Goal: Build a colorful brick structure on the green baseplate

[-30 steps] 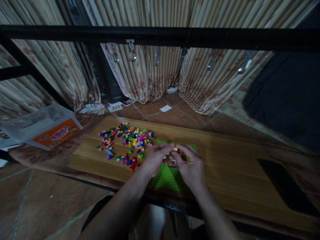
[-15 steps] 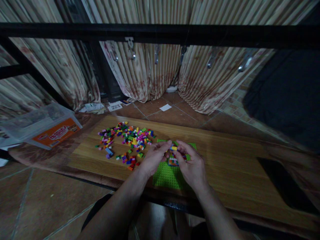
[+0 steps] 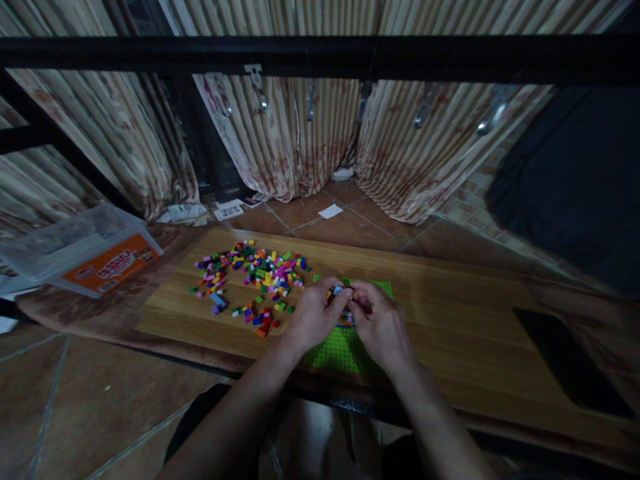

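Note:
Over the green studded baseplate, both my hands meet with fingertips nearly touching. My left hand is closed, its thumb and fingers pinching small toy bricks; a light blue toy brick shows above its thumb. My right hand is closed too, thumb and forefinger at the same bricks, though its fingers partly cover what they grip. Below the hands, a low multicoloured brick build sits on the baseplate, mostly hidden by them.
Many loose toy bricks lie scattered left of the baseplate on the wooden board. A clear plastic box with an orange label stands at the far left. A black flat object lies at the right. Striped curtains hang behind.
My hands have turned and drawn closer together. The yellow brick seen between my fingers is now covered, and a light blue one shows. The view has shifted slightly.

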Action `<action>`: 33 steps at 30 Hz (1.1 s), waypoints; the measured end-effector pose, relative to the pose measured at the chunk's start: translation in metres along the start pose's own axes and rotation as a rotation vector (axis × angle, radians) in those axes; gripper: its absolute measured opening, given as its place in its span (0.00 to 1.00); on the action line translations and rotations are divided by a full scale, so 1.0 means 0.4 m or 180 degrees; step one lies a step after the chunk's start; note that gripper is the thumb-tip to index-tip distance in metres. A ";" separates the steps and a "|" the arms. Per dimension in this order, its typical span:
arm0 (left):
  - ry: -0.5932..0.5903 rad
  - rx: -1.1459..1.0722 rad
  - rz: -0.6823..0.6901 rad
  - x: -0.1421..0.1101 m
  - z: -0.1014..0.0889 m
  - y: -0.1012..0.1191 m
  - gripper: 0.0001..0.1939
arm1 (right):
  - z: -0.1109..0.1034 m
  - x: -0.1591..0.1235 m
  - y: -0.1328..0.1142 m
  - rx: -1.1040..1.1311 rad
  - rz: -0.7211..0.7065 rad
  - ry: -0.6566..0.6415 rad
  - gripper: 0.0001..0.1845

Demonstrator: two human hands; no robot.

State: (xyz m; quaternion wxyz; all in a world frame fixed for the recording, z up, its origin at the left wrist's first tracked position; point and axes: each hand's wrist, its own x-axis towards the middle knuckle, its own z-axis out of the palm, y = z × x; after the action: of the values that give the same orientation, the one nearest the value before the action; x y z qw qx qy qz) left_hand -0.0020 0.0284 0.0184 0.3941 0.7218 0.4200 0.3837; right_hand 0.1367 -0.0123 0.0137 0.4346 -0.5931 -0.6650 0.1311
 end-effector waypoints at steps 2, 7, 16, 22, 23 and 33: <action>0.0021 0.0224 0.0088 -0.002 -0.002 0.010 0.12 | 0.001 0.000 -0.001 0.0033 0.0066 0.0014 0.13; -0.0034 0.0516 0.0376 0.001 -0.001 0.010 0.11 | -0.005 0.000 -0.008 0.0172 0.0251 0.0040 0.12; -0.0134 0.0484 0.0478 0.000 0.004 0.002 0.10 | -0.026 0.000 -0.007 0.0365 0.0241 -0.0541 0.19; 0.0673 -0.0737 -0.0439 0.041 -0.019 -0.038 0.15 | -0.065 0.007 0.055 0.0475 0.0213 0.0131 0.10; 0.0756 -0.0958 -0.0671 0.045 -0.022 -0.042 0.16 | -0.070 0.007 0.062 0.0487 0.0226 0.0205 0.09; 0.0723 -0.1469 -0.1309 0.020 0.012 -0.027 0.15 | -0.039 0.002 0.029 0.0195 -0.0159 -0.0349 0.08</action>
State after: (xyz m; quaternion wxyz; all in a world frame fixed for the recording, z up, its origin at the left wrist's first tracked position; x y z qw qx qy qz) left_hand 0.0017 0.0381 0.0087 0.5671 0.4661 0.5002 0.4592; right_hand 0.1562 -0.0139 0.0153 0.4186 -0.5547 -0.6980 0.1728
